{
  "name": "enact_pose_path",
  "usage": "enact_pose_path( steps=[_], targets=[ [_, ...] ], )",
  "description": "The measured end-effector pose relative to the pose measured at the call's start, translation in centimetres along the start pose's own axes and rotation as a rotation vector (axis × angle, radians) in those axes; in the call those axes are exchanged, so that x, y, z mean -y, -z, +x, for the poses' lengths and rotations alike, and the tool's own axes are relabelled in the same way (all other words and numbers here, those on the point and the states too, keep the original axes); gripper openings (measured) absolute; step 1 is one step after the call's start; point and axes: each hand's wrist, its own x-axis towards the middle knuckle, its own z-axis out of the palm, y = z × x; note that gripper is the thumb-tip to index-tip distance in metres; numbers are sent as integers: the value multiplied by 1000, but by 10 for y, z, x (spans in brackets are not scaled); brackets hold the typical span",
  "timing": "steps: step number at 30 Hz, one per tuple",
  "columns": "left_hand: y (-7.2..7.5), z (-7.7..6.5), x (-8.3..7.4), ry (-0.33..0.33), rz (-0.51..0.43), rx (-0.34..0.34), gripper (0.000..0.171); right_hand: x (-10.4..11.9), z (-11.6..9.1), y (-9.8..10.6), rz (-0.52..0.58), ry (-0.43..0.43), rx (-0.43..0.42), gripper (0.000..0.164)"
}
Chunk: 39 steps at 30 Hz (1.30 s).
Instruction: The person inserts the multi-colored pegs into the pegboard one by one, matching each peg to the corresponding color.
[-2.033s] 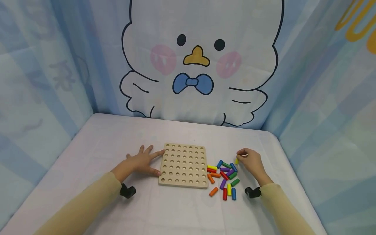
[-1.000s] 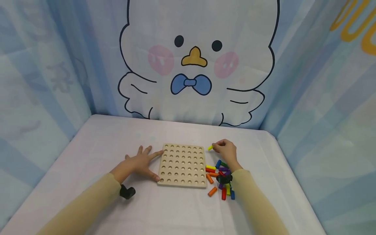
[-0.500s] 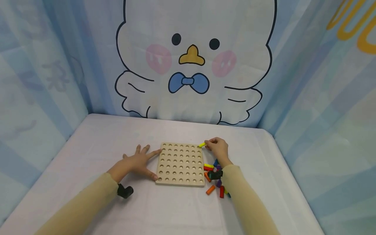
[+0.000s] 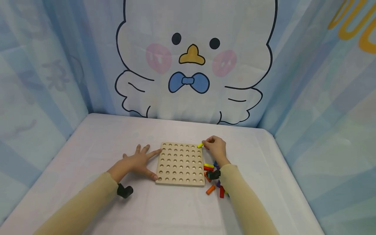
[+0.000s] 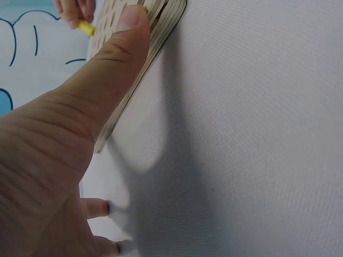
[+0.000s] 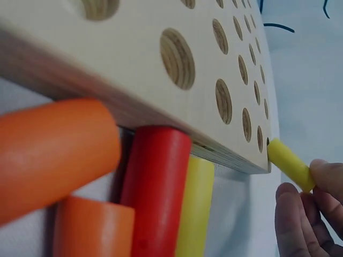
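A square wooden pegboard (image 4: 178, 164) with rows of round holes lies on the table. My left hand (image 4: 138, 164) is spread at its left side, thumb on the near left corner and index finger touching the left edge. Between thumb and fingers my right hand (image 4: 215, 147) pinches a yellow peg (image 4: 200, 145) over the far right corner. In the right wrist view that yellow peg (image 6: 289, 165) is tilted, its tip at the corner hole; whether it has entered cannot be told.
Right of the board lie loose pegs, among them a yellow peg (image 4: 209, 165), an orange peg (image 4: 210, 189) and a red peg (image 4: 221, 191). The right wrist and sleeve hide several others. A printed curtain (image 4: 191, 104) hangs behind the table.
My right hand has carried the yellow peg from the loose pile leftward and away from me to the board's far right corner. My left hand has kept its place on the board.
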Motion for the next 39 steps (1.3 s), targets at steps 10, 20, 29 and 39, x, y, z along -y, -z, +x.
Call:
enact_pose_path(
  steps=[10,20,29,39],
  targets=[
    [-2,0,-1,3,18,-9,123,4,-6,-3,-115,151,-27,17],
    [-2,-1,-2,19,34,-7,125,8,-13,-2,-273,272,38,9],
    [-4,0,-2,23,41,3,125,9,-17,2,-368,280,94,13],
    [-5,5,0,31,46,15,126,16,-33,22,-488,302,174,29]
  ],
)
